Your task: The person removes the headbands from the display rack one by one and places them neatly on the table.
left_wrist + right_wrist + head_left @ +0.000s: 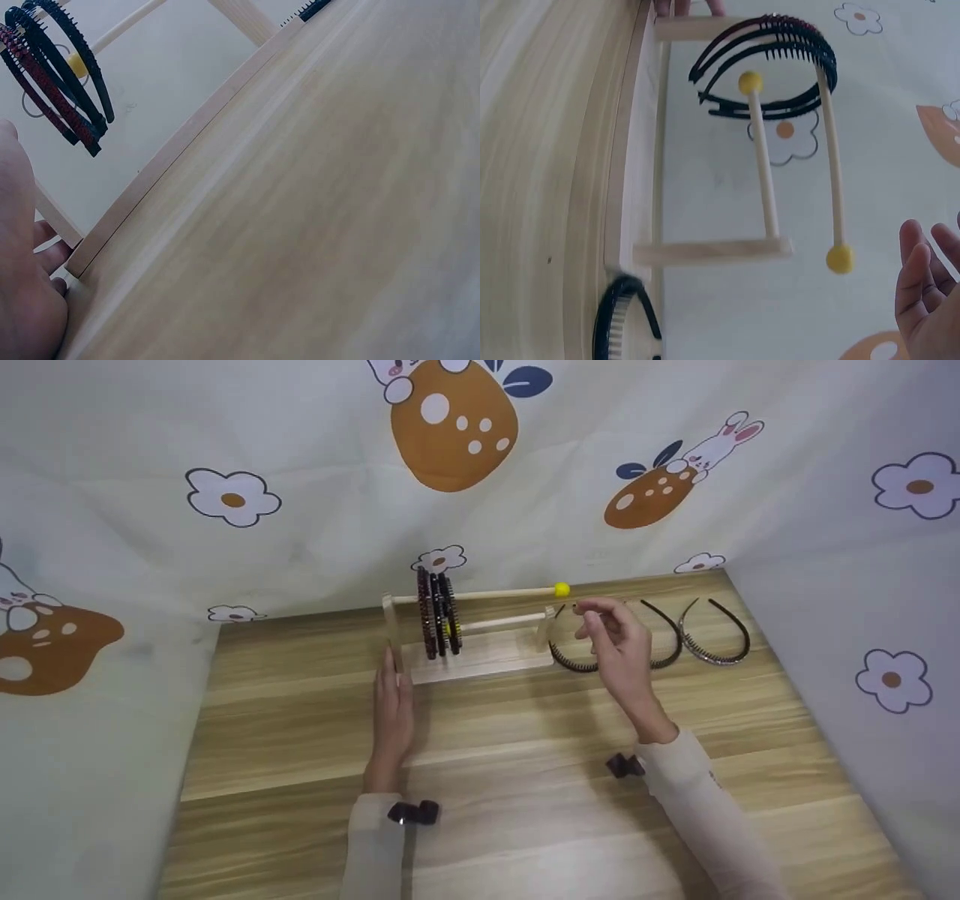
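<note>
A wooden rack (480,658) with two pale rods, each tipped by a yellow ball (562,589), stands at the back of the table. Toothed headbands (436,615), dark red and black, hang together on the upper rod near its left end. Against the rack's left upright rests my left hand (391,709), fingers extended; in the left wrist view some fingers are behind the upright. My right hand (619,649) hovers right of the rack, below the upper rod's ball, fingers loosely bent and holding nothing. It partly hides a black toothed headband (666,660) on the table.
Farther right on the wooden table (510,810) lies another headband (739,634) with a shiny band. A patterned cloth (315,427) rises behind the table and along both sides. Dark wrist devices (414,813) sit at both sleeves.
</note>
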`<state>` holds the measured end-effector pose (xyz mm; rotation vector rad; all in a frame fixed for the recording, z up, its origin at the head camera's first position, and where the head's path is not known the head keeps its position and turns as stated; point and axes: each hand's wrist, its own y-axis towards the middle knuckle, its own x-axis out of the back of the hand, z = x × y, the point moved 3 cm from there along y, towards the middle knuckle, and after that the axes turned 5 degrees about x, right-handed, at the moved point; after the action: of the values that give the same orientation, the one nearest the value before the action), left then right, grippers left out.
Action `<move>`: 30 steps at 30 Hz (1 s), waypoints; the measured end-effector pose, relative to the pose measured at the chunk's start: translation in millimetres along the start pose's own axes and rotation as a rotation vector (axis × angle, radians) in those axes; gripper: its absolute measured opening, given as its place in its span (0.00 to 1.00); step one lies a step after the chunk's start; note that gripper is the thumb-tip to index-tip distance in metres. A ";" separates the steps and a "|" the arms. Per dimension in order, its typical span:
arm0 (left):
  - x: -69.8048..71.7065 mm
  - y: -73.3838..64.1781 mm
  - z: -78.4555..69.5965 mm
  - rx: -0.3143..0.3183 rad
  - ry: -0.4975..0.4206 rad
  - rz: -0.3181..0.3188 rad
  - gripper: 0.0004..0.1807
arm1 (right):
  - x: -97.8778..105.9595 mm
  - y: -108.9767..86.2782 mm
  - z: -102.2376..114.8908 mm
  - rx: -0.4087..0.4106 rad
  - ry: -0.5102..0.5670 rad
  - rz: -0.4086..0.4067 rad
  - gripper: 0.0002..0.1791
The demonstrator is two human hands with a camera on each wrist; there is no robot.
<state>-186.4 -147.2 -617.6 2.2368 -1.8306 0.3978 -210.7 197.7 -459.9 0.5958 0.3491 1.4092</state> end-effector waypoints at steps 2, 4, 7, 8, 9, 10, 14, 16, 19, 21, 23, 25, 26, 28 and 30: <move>0.2 0.7 -0.9 -0.009 -0.004 -0.006 0.35 | -9.1 1.5 2.3 -0.009 0.023 0.015 0.11; 0.6 0.7 -1.4 -0.017 -0.008 -0.011 0.35 | -18.1 2.7 5.4 -0.013 0.045 0.028 0.10; 0.6 0.1 -3.0 -0.024 -0.010 -0.015 0.35 | -31.0 2.7 7.5 -0.034 0.080 0.037 0.10; 0.5 -0.1 -2.7 -0.022 -0.007 -0.014 0.35 | -35.3 2.2 8.1 -0.045 0.091 0.039 0.09; 0.2 -0.3 -3.0 -0.022 -0.006 -0.014 0.34 | -39.5 1.2 8.7 -0.053 0.099 0.044 0.09; -0.1 -0.3 -3.0 -0.020 -0.005 -0.013 0.34 | -43.6 0.2 8.7 -0.062 0.105 0.047 0.09; -1.1 0.1 -2.1 -0.019 0.000 -0.013 0.34 | -60.5 -4.8 8.0 -0.110 0.117 0.078 0.10; -1.4 0.4 -1.5 -0.022 -0.006 -0.012 0.34 | -68.3 -6.6 7.7 -0.133 0.128 0.093 0.11; -1.4 0.1 -1.1 -0.020 -0.010 -0.010 0.34 | -79.3 -7.7 7.1 -0.169 0.155 0.113 0.11; -1.1 -0.3 -0.8 -0.013 -0.013 -0.008 0.34 | -86.0 -7.6 6.4 -0.183 0.177 0.124 0.12; -0.9 -0.9 -1.0 -0.007 -0.013 -0.004 0.34 | -92.5 -7.3 4.3 -0.190 0.188 0.141 0.13; -0.9 -0.8 -0.9 -0.002 -0.012 -0.003 0.35 | -98.9 -7.0 1.8 -0.197 0.196 0.161 0.14; -0.9 -0.5 -0.9 -0.003 -0.011 -0.001 0.35 | -102.0 -7.0 0.9 -0.206 0.200 0.172 0.14; -1.1 -0.2 -1.5 -0.009 -0.011 -0.001 0.35 | -107.7 -7.2 -1.3 -0.229 0.197 0.195 0.16; -1.3 0.2 -2.0 -0.015 -0.007 -0.003 0.36 | -113.1 -7.6 -3.1 -0.261 0.196 0.211 0.17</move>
<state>-187.1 -145.4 -616.2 2.2334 -1.8278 0.3746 -222.7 86.8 -480.1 0.2872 0.2560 1.6903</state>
